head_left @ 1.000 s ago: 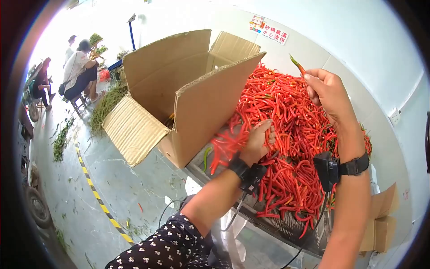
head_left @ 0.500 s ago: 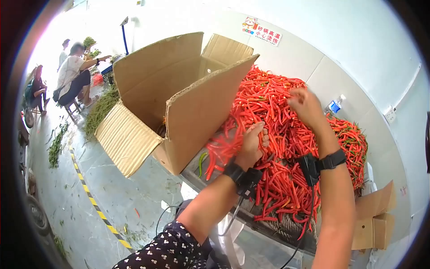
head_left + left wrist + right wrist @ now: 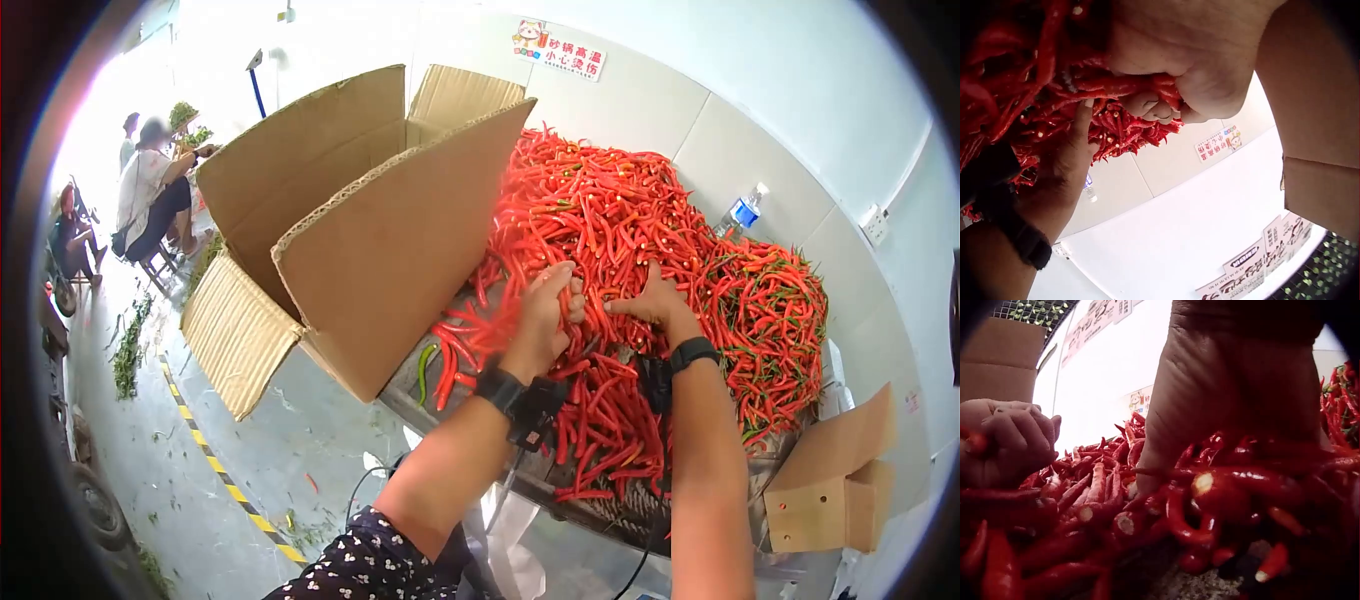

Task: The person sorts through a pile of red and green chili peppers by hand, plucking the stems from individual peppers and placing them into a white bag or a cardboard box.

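Note:
A large heap of red chilies (image 3: pixel 610 200) covers the tabletop. At its near left side my left hand (image 3: pixel 545 315) is curled round a few red chilies; in the left wrist view, a red chili (image 3: pixel 1169 87) shows between its fingers and palm. Just right of it, my right hand (image 3: pixel 655 305) reaches down into the heap, thumb and forefinger spread apart. Its other fingers are hidden among the chilies in the right wrist view. One green chili (image 3: pixel 427 372) lies by the table's near edge, beside several loose red ones.
An open cardboard box (image 3: pixel 400 250) stands tall left of the heap. At the right lie chilies with green stems (image 3: pixel 770 340), a water bottle (image 3: pixel 743 210) behind them and a smaller carton (image 3: pixel 830 480) below. A cable (image 3: pixel 640 570) hangs by my right arm. People sit at the far left.
My right hand, raised with a green-tipped chili a second ago, has come down empty into the heap near my left hand. The left hand keeps its grip. The head view has shifted right.

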